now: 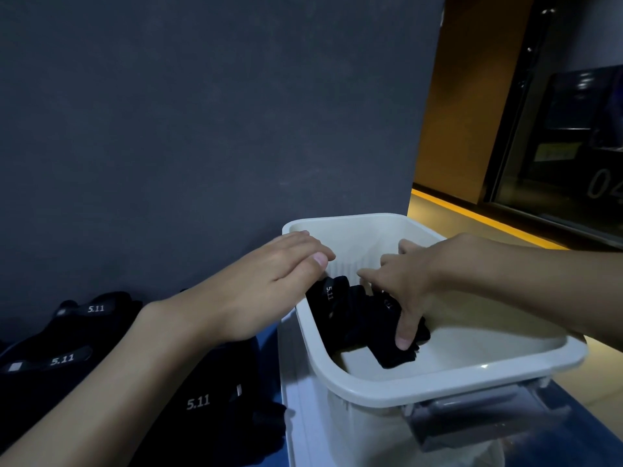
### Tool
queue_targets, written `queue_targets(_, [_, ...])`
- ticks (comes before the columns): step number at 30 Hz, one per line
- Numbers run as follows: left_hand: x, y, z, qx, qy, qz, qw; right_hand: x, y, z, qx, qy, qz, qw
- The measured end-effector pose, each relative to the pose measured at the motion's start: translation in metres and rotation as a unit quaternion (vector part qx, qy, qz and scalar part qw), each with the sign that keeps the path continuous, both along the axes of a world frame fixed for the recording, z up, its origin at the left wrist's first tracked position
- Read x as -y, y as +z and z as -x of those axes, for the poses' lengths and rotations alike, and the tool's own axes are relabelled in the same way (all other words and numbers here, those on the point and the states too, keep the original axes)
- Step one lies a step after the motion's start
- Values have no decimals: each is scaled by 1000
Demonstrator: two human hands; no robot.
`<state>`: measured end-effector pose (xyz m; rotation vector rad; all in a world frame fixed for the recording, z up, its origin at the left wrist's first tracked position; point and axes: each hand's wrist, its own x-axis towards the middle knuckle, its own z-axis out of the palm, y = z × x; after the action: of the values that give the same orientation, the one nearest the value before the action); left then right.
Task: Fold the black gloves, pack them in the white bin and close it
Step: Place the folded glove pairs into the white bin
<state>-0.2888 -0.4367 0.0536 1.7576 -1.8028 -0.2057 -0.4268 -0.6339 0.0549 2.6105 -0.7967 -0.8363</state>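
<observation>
Black gloves, folded into a bundle, sit low inside the white bin, toward its nine o'clock wall. Reaching in from three o'clock, the right hand grasps the bundle, thumb on its near edge and fingers curled over the far side. The left hand hovers flat and released over the rim at ten o'clock. Packing seems under way. Loose gloves wait at the bin's eight o'clock, so the next move calls for letting go and fetching one.

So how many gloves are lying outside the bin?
3 by their logos, left of the white bin: far glove by the wall, middle glove, near glove beside the forearm. More may be hidden.
</observation>
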Motion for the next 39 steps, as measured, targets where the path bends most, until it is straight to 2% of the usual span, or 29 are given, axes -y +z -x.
queue_targets(7, [2, 0, 0, 0, -7, -2, 1000, -8, -6, 6, 7, 57, 55, 997])
queue_targets(13, [3, -2, -1, -5, -8, 1, 1000, -2, 14, 7, 1, 19, 59, 998])
queue_targets(15, [4, -3, -2, -8, -7, 2, 1000, -2, 24, 10, 33, 27, 70, 997])
queue_targets(19, [6, -5, -2, -19, -3, 21, 1000, -2, 40, 14, 144, 41, 46, 988])
queue_targets(24, [3, -3, -3, -73, 19, 60, 995, -30, 55, 14, 214, 67, -17, 974])
queue_targets(32, [-69, 26, -39, 1, 141, 40, 989, -107, 98, 6, 346, 133, -60, 927])
queue_targets(35, [-107, 24, -45, -13, 186, 4, 982, -149, 103, -4, 361, 171, -95, 912])
queue_targets(39, [-157, 4, -46, 0, 225, -48, 973, -207, 93, -22, 337, 227, -129, 905])
